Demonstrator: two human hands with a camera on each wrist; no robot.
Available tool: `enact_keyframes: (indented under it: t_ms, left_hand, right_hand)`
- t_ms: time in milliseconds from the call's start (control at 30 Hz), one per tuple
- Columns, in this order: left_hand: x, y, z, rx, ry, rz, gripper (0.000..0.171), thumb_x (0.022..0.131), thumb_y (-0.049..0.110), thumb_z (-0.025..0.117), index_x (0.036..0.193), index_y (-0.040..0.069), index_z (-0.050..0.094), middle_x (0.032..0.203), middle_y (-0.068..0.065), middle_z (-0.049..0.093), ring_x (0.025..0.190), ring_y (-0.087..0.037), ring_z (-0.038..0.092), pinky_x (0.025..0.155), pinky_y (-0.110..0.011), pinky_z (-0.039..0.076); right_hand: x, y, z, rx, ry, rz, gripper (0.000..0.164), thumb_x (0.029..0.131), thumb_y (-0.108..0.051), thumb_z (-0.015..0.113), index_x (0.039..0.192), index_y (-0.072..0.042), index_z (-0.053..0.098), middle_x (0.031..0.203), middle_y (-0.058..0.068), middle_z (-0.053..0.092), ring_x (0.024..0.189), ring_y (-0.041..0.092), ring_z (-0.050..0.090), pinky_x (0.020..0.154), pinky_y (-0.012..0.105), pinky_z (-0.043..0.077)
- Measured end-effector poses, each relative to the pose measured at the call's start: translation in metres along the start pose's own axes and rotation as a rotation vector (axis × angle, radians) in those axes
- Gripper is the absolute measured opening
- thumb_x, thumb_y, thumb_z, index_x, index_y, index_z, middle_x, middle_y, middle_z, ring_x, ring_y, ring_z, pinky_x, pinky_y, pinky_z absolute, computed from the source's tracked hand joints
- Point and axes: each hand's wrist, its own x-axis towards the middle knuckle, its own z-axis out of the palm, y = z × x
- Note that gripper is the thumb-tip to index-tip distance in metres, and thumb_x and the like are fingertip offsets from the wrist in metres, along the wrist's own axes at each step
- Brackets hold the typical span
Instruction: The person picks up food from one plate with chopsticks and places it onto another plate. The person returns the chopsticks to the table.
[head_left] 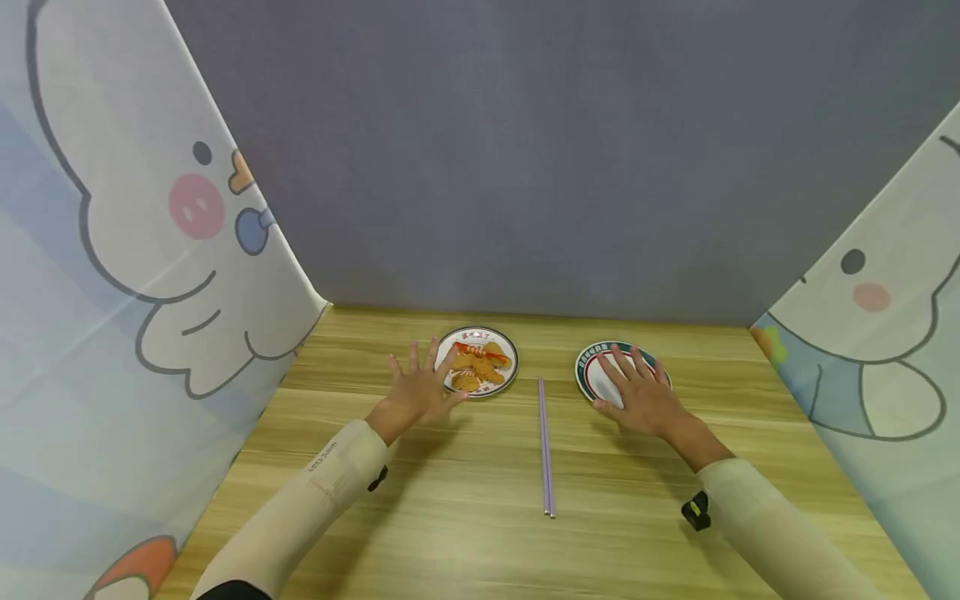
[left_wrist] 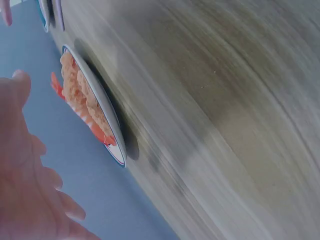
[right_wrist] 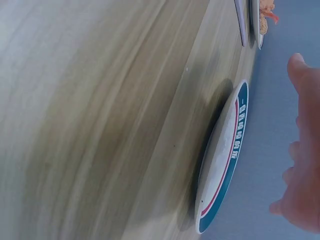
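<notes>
Lilac, slender chopsticks [head_left: 546, 447] lie between two round plates [head_left: 597, 384].

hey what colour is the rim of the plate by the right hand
The rim is teal with pale lettering; the right wrist view shows it best.

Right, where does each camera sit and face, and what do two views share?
Head: on the head, facing forward and down at the table; sleeves, left grip and right grip show.
Left wrist: on that wrist, facing the food plate; left grip at left.
Right wrist: on that wrist, facing the green-rimmed plate; right grip at right edge.
Both wrist views share the food plate, green-rimmed plate and chopsticks.
</notes>
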Motion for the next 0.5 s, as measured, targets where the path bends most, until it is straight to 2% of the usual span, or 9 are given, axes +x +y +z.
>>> enact_keyframes:
  t_ms: [167,333,400,500]
  left_hand:
    - [0.002,-0.006,-0.002,-0.109,0.013,-0.024,0.085,0.102,0.061,0.045,0.166,0.021,0.005,0.171,-0.019,0.0,0.153,-0.056,0.005,0.115,-0.086,0.014]
    - [0.009,-0.016,-0.001,-0.28,0.075,-0.021,0.083,0.103,0.046,0.054,0.165,0.01,0.012,0.169,-0.026,0.006,0.15,-0.059,0.013,0.113,-0.084,0.025]
    - [0.013,-0.02,0.0,-0.348,0.109,-0.015,0.08,0.104,0.04,0.056,0.164,0.007,0.015,0.167,-0.029,0.011,0.149,-0.058,0.017,0.114,-0.079,0.03]
    - [0.019,-0.027,0.0,-0.433,0.148,-0.006,0.076,0.105,0.033,0.056,0.162,0.001,0.019,0.164,-0.032,0.018,0.149,-0.055,0.023,0.119,-0.07,0.034]
  right_hand:
    - [0.002,0.0,0.002,-0.01,0.08,-0.087,0.078,0.097,-0.048,0.063,0.157,-0.006,0.037,0.163,0.025,0.031,0.148,0.051,0.03,0.115,0.078,0.03]
    - [0.006,-0.003,0.002,-0.001,0.244,-0.252,0.071,0.086,-0.032,0.079,0.145,-0.001,0.053,0.149,0.027,0.05,0.136,0.047,0.048,0.109,0.07,0.044]
    - [0.009,-0.007,0.0,0.009,0.285,-0.316,0.068,0.083,-0.025,0.082,0.141,-0.002,0.057,0.143,0.027,0.055,0.13,0.045,0.054,0.104,0.066,0.05]
    - [0.012,-0.015,-0.002,0.02,0.293,-0.396,0.063,0.081,-0.019,0.085,0.137,-0.003,0.061,0.137,0.025,0.06,0.123,0.042,0.059,0.097,0.063,0.055]
